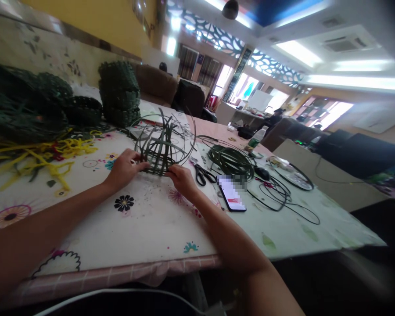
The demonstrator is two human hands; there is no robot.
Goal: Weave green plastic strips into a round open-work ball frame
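A half-woven basket [158,151] of flat dark green strips stands on the flowered tablecloth, its long loose ends bending up and outward. My left hand [127,166] pinches the basket's lower left edge between thumb and fingers. At the lower right edge, my right hand [181,177] grips it the same way. Just right of that hand lie black-handled scissors [204,174]. Beyond them sits a coil of green strip [232,161]. The fingertips are partly hidden behind the strips.
Finished green baskets [119,94] are stacked at the back left, near yellow strips [52,153]. A lit phone [231,193] lies on the right, with a plastic bottle [257,137], a black mouse [262,173] and loose loops of strip [276,195] around it. The table's front edge [145,274] is close.
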